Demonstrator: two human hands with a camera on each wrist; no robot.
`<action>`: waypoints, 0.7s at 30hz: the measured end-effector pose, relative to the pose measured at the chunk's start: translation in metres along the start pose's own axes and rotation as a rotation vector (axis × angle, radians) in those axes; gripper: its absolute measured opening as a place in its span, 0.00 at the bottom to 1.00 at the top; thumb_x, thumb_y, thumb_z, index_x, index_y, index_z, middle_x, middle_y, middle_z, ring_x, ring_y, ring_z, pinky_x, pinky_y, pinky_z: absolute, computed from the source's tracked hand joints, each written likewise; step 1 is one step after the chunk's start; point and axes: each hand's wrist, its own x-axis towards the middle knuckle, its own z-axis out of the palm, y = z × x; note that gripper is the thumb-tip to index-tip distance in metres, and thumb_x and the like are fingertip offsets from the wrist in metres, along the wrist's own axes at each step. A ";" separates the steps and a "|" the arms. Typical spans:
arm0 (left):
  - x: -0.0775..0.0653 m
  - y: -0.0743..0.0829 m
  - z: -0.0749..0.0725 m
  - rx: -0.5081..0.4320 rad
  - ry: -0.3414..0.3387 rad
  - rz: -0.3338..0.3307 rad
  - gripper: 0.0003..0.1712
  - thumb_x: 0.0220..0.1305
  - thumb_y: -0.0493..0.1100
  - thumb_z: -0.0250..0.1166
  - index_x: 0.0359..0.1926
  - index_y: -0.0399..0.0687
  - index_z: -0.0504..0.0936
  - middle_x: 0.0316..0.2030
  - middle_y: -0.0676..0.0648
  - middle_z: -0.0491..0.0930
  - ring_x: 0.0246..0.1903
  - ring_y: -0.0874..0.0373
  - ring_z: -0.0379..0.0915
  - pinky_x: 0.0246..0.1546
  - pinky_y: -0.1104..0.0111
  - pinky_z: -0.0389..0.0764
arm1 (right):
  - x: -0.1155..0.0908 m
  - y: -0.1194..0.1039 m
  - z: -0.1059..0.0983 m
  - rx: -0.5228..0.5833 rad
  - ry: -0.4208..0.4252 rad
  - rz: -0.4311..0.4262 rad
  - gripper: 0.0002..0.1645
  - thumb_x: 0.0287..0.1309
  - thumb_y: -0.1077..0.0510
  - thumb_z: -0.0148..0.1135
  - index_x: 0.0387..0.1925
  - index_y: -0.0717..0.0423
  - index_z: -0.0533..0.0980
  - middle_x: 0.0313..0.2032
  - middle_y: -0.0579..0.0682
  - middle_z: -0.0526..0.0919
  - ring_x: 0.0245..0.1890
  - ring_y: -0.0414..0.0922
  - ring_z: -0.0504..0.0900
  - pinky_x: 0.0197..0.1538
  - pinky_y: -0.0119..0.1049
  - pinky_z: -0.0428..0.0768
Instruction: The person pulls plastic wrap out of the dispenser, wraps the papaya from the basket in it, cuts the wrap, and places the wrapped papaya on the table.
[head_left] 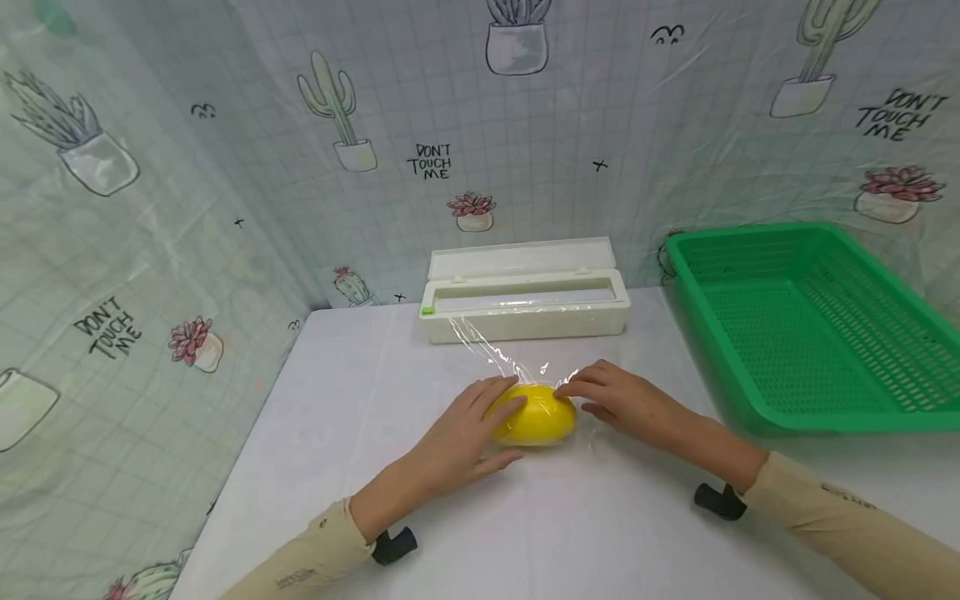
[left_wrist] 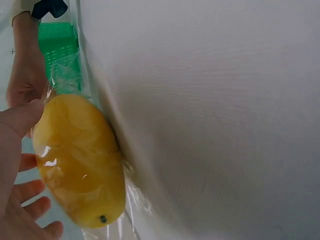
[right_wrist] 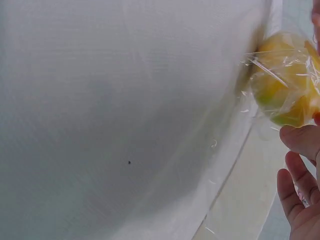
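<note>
A yellow oval fruit (head_left: 535,415), draped in clear plastic wrap (head_left: 487,346), lies on the white table. The right wrist view shows green at one end of the fruit (right_wrist: 280,100); a small dark stem spot marks the other end in the left wrist view. My left hand (head_left: 474,425) rests over the fruit's left side with fingers spread and the thumb apart. At the right end, my right hand (head_left: 618,400) touches the wrapped surface with its fingertips, the fingers loosely bent. Behind the fruit stands a white wrap dispenser box (head_left: 528,323) with its lid raised; the film stretches from it to the fruit.
A green plastic basket (head_left: 750,350) sits to the right, beyond my right forearm. A printed cactus curtain (head_left: 375,217) hangs behind and at the left of the table. White tabletop (head_left: 360,392) extends around the fruit and in front of it.
</note>
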 end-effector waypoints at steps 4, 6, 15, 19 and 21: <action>0.011 0.003 0.007 -0.053 -0.050 -0.004 0.38 0.65 0.55 0.72 0.70 0.47 0.68 0.73 0.42 0.63 0.71 0.49 0.61 0.73 0.58 0.65 | -0.001 -0.002 -0.008 -0.005 0.012 -0.004 0.28 0.49 0.75 0.74 0.49 0.47 0.83 0.50 0.43 0.83 0.54 0.46 0.77 0.52 0.39 0.85; 0.016 0.003 0.007 -0.071 -0.060 -0.012 0.37 0.64 0.51 0.73 0.69 0.47 0.70 0.72 0.42 0.65 0.70 0.48 0.63 0.72 0.57 0.67 | 0.000 -0.005 -0.013 -0.024 0.050 0.005 0.27 0.49 0.77 0.71 0.47 0.48 0.84 0.51 0.45 0.82 0.55 0.47 0.76 0.51 0.40 0.85; 0.023 -0.006 0.001 -0.238 -0.112 -0.142 0.39 0.64 0.51 0.73 0.71 0.47 0.68 0.70 0.48 0.70 0.67 0.51 0.66 0.70 0.60 0.69 | 0.010 -0.039 -0.012 -0.062 0.088 0.034 0.30 0.55 0.57 0.77 0.59 0.58 0.78 0.57 0.52 0.80 0.57 0.50 0.78 0.56 0.43 0.84; 0.022 -0.014 -0.001 -0.395 -0.126 -0.250 0.44 0.65 0.54 0.72 0.74 0.47 0.60 0.69 0.49 0.69 0.66 0.52 0.67 0.69 0.58 0.71 | 0.015 -0.046 0.001 -0.081 -0.046 0.120 0.44 0.52 0.47 0.80 0.66 0.60 0.72 0.62 0.53 0.77 0.61 0.51 0.76 0.60 0.45 0.81; 0.021 -0.018 -0.001 -0.404 -0.113 -0.264 0.45 0.66 0.55 0.70 0.75 0.47 0.57 0.74 0.48 0.63 0.70 0.51 0.62 0.71 0.55 0.68 | 0.020 -0.044 0.005 -0.102 -0.079 0.146 0.46 0.50 0.47 0.81 0.66 0.59 0.72 0.63 0.54 0.76 0.62 0.53 0.75 0.61 0.47 0.81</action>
